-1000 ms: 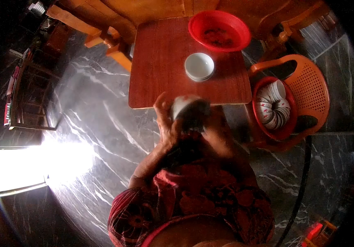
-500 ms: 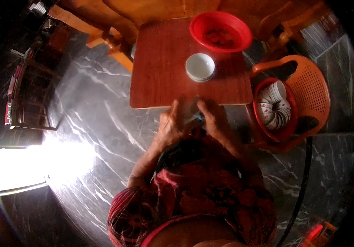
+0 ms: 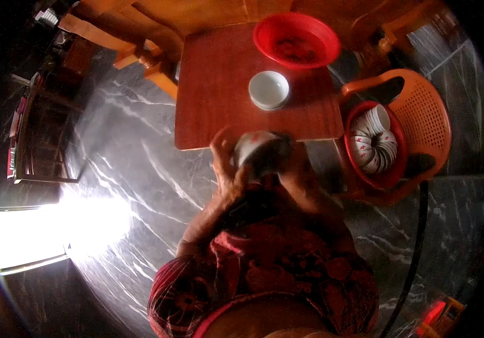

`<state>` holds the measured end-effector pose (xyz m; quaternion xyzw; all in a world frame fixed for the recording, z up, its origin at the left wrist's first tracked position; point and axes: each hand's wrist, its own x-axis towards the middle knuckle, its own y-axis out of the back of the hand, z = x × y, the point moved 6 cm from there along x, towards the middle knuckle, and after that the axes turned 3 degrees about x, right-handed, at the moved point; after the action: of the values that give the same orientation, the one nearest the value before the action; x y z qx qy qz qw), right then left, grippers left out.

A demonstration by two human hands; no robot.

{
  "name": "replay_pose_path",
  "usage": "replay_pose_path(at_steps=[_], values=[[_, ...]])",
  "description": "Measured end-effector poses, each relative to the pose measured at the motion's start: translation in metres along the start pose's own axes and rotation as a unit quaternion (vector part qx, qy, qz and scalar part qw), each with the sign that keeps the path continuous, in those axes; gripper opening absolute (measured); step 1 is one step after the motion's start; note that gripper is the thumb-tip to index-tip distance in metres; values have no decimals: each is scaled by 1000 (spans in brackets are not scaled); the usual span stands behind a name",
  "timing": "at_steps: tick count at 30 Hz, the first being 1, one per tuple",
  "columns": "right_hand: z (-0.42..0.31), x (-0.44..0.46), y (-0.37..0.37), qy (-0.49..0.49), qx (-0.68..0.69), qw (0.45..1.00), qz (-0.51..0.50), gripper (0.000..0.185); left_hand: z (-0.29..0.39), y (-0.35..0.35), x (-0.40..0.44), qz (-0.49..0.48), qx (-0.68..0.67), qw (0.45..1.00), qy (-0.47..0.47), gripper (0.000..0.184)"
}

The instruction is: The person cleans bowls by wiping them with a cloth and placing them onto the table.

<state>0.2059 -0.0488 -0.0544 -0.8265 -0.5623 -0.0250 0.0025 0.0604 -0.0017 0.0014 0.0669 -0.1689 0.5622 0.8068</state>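
Observation:
A white bowl (image 3: 249,145) with a red mark is tipped on its side between my two hands, just off the near edge of the table. My left hand (image 3: 228,172) grips the bowl's left side, fingers curled round it. My right hand (image 3: 295,169) is closed at the bowl's right side, blurred and in shadow. Something dark lies over the bowl's right part; I cannot tell whether it is a cloth or shadow. Beyond my hands, a small stack of white bowls (image 3: 269,90) stands upright on the reddish-brown table (image 3: 211,107).
A red basin (image 3: 296,39) with dark, unclear contents stands at the table's far right. Right of the table, an orange plastic chair (image 3: 426,118) carries a red tub (image 3: 354,169) of nested patterned bowls (image 3: 372,143). Wooden furniture (image 3: 157,70) borders the table's far side.
The bowl between my hands has turned, so its white side with the red mark now shows. My left hand has shifted slightly left and the hands are farther apart.

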Motion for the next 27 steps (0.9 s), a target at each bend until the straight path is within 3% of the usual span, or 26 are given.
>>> replay_pose_path(at_steps=[2,3,6,9,10,11,12,14,15,16,18,20,24,26,27], values=[[29,-7,-4,-96,128,986,53,33,1,0,-1,7,33,999,-10,89],[32,-14,-7,-96,128,986,53,33,2,1,-1,16,67,997,-21,87],[35,-24,-18,-152,310,936,65,32,4,6,3,21,113,992,-52,82],[18,-17,-19,-185,394,900,11,35,3,8,2,11,136,990,-28,76],[6,-7,-7,-117,192,974,-31,36,8,8,3,12,136,990,-28,76],[-4,-3,-2,-44,-20,996,-71,38,12,7,4,2,156,988,-7,72],[-6,-6,0,-44,-20,996,-71,38,14,7,5,-7,175,984,15,70],[-41,-14,13,190,-65,979,40,46,16,6,6,-43,219,975,8,68],[-47,-14,16,190,-65,979,40,46,15,4,6,-79,263,962,1,67],[-61,-14,16,205,-128,970,24,49,1,6,2,-74,253,962,65,77],[-78,-11,16,220,-189,957,8,52,-1,2,1,-95,246,961,86,77],[-89,-13,2,318,-310,892,-86,56,2,-6,1,-129,227,958,120,80],[-81,-3,6,226,-219,944,-95,51,5,-8,-2,-90,129,979,128,86],[-73,2,12,109,-84,988,-73,44,10,-6,1,-38,13,998,39,92],[-65,2,10,109,-84,988,-74,44,9,-7,-1,-37,13,998,39,92]])
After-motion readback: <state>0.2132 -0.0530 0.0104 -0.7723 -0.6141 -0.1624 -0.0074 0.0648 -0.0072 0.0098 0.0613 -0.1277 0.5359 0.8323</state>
